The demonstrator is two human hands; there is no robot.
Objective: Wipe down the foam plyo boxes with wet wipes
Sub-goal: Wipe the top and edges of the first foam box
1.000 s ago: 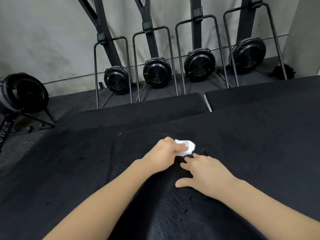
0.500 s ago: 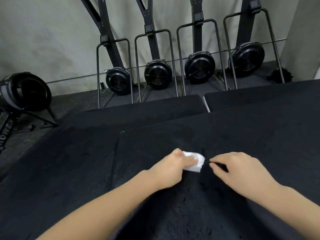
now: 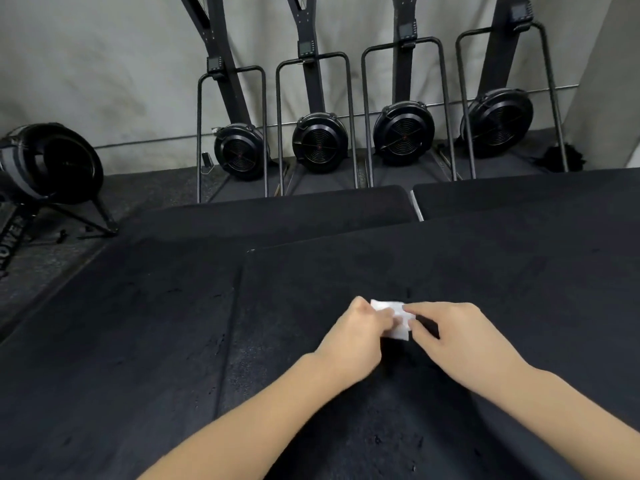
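Note:
A small folded white wet wipe (image 3: 394, 319) lies between my two hands on top of the near black foam plyo box (image 3: 485, 278). My left hand (image 3: 356, 336) pinches the wipe's left side with curled fingers. My right hand (image 3: 457, 336) pinches its right edge with fingertips and thumb. Both forearms reach in from the bottom of the view. A lower black foam box (image 3: 121, 323) lies to the left, and two more black boxes (image 3: 294, 216) sit behind.
Several upright black ski machines with round fan housings (image 3: 320, 143) stand along the grey wall beyond the boxes. A black fan bike wheel (image 3: 59, 164) on a stand sits at far left on the dark rubber floor (image 3: 156, 188).
My right hand has moved left from the box surface and taken hold of the wipe's right edge. My left hand keeps hold of the wipe, which is now more spread out.

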